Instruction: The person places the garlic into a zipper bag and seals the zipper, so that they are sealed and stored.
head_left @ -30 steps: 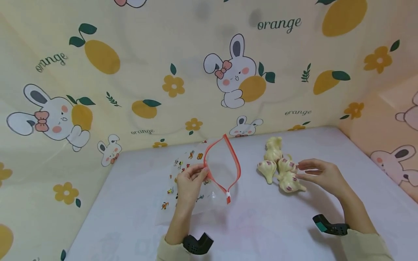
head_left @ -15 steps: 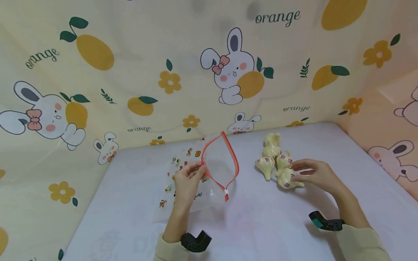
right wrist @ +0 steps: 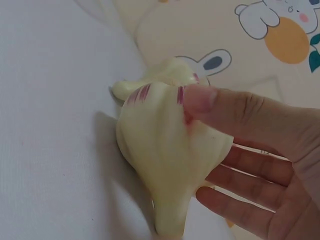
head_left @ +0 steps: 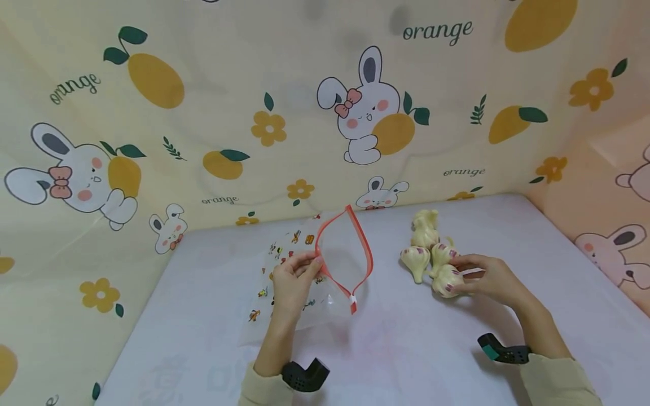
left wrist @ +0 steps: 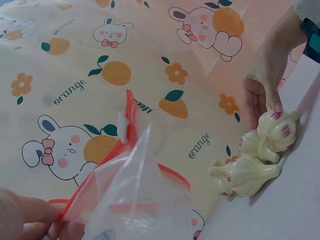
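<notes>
In the head view my left hand point(head_left: 294, 282) pinches the red zip edge of a clear plastic zip bag point(head_left: 299, 316) printed with small coloured pictures. The bag's mouth gapes toward the right, and a white slider point(head_left: 353, 300) sits low on the zip. Several pale garlic bulbs with purple streaks lie bunched together at the right. My right hand point(head_left: 490, 279) grips the nearest garlic bulb point(head_left: 446, 282). In the right wrist view my thumb lies on top of this garlic bulb point(right wrist: 160, 135), with the other fingers behind and beside it.
Another garlic bulb point(head_left: 415, 260) lies left of the gripped one, and one more garlic bulb point(head_left: 424, 228) sits farther back. The white table point(head_left: 396, 349) ends at a printed cloth backdrop point(head_left: 284, 73). A black wrist camera point(head_left: 307, 374) is worn on the left wrist.
My right hand has moved left from beside the garlic and taken hold of the nearest bulb. The left hand still pinches the bag, almost unmoved.
</notes>
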Available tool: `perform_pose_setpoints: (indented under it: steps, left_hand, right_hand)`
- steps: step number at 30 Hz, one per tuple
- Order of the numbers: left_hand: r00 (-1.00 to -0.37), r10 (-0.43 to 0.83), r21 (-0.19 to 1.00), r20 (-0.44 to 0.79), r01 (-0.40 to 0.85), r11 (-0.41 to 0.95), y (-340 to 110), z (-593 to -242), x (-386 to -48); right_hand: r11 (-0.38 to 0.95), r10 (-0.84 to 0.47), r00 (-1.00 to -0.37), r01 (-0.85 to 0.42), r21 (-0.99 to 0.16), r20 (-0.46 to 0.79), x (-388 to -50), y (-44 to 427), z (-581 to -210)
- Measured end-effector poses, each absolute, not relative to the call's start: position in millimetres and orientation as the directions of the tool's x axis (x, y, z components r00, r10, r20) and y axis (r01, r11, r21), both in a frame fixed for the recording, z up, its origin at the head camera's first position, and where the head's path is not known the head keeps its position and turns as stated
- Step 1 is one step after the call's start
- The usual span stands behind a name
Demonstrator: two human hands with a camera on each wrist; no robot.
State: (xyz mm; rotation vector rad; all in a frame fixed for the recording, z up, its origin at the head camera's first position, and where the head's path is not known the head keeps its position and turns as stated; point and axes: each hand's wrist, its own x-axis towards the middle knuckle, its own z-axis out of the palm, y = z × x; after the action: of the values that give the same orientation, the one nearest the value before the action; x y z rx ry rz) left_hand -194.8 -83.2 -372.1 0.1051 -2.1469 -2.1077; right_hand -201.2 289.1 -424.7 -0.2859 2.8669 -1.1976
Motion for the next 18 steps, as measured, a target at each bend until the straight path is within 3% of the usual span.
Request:
perform_pose_setpoints:
  steps: [18]
  left_hand:
    - [-0.989, -0.142, 0.999, 0.037, 0.03, 0.045, -82.3, -372.1, -195.4]
  right_hand:
    - [0.695, -0.199, -0.98, -0.159, -0.702, 0.025, -202.5, 290.6, -427.0]
